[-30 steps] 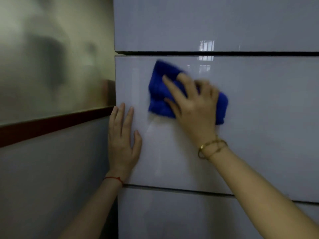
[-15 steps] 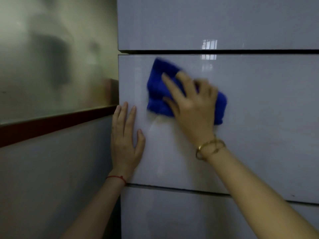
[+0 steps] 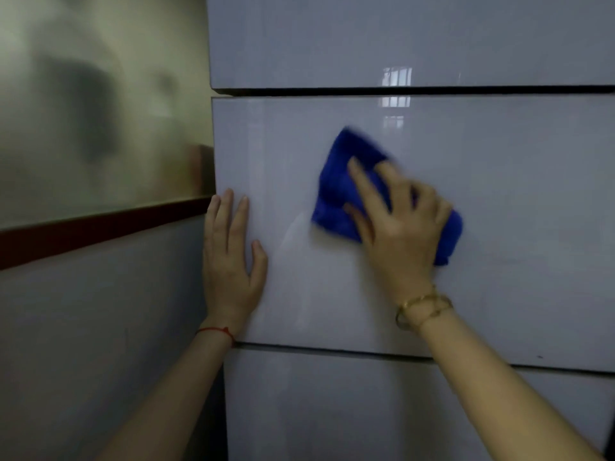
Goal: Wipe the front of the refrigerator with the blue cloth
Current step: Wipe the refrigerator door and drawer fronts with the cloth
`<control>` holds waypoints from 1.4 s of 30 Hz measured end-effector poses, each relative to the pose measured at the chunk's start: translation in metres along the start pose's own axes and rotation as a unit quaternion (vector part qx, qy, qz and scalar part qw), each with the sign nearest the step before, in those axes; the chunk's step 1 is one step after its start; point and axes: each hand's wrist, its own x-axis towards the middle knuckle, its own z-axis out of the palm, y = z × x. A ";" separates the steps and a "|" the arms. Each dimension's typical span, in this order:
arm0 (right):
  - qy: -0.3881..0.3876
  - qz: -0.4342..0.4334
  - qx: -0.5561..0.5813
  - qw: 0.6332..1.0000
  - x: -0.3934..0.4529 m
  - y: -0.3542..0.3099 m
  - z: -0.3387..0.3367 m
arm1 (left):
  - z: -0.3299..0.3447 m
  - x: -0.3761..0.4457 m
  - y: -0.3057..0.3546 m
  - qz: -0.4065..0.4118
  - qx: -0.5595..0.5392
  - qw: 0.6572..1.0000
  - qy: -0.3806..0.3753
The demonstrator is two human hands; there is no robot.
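The refrigerator (image 3: 515, 201) has a glossy pale grey front split by two dark horizontal gaps into three panels. A crumpled blue cloth (image 3: 339, 191) lies flat against the middle panel, near its centre. My right hand (image 3: 402, 227) presses on the cloth with fingers spread, covering its lower right part; a gold bracelet sits on that wrist. My left hand (image 3: 229, 257) rests flat and open on the left edge of the same panel, holding nothing, with a red string at its wrist.
Left of the refrigerator stands a wall (image 3: 83, 327), grey below and shiny greenish above, divided by a dark red strip (image 3: 100, 227). A window reflection (image 3: 396, 78) glints on the upper panels. The bottom panel (image 3: 332, 410) lies under my forearms.
My right hand has slid the cloth to the right and a little down across the middle panel. My left hand has stayed in place at the panel's left edge.
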 end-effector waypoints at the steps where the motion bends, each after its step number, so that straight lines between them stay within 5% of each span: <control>1: -0.020 -0.050 0.023 0.998 -0.029 -0.008 -0.008 | 0.000 0.000 0.000 -0.001 0.002 1.000 -0.001; 5: -0.112 -0.187 0.045 0.975 -0.139 0.009 -0.052 | 0.000 0.000 0.000 0.009 0.004 1.000 0.005; 11: -0.029 0.082 -0.039 0.995 -0.041 0.049 -0.023 | 0.002 -0.001 0.002 0.008 0.013 1.000 0.016; 13: -0.014 0.100 -0.043 0.994 -0.028 0.027 -0.014 | 0.003 -0.003 0.002 0.005 0.014 1.000 0.014; 18: -0.094 -0.006 0.016 0.995 -0.099 0.010 -0.038 | 0.006 -0.006 0.006 -0.016 0.009 1.000 0.016; 22: -0.100 0.134 -0.014 0.986 -0.132 0.069 -0.063 | 0.006 -0.006 0.004 -0.002 0.006 1.000 0.024; 26: -0.021 0.275 -0.026 0.961 -0.058 0.104 -0.041 | 0.008 -0.008 0.004 -0.005 0.009 1.000 0.021; 29: -0.028 0.151 -0.023 0.988 -0.034 0.059 -0.024 | 0.007 -0.007 0.002 -0.005 0.011 1.000 0.021; 34: -0.126 -0.051 0.025 0.990 -0.127 0.022 -0.054 | 0.005 -0.007 0.000 0.005 0.012 1.000 0.016; 36: -0.128 -0.007 0.006 0.992 -0.134 0.063 -0.062 | 0.006 -0.007 0.000 0.006 0.012 1.000 0.021; 40: -0.042 0.224 -0.039 0.973 -0.076 0.126 -0.050 | 0.007 -0.007 0.002 0.004 0.020 1.000 0.023; 42: -0.012 0.242 -0.063 0.968 -0.048 0.113 -0.036 | 0.008 -0.008 0.002 0.004 0.020 1.000 0.023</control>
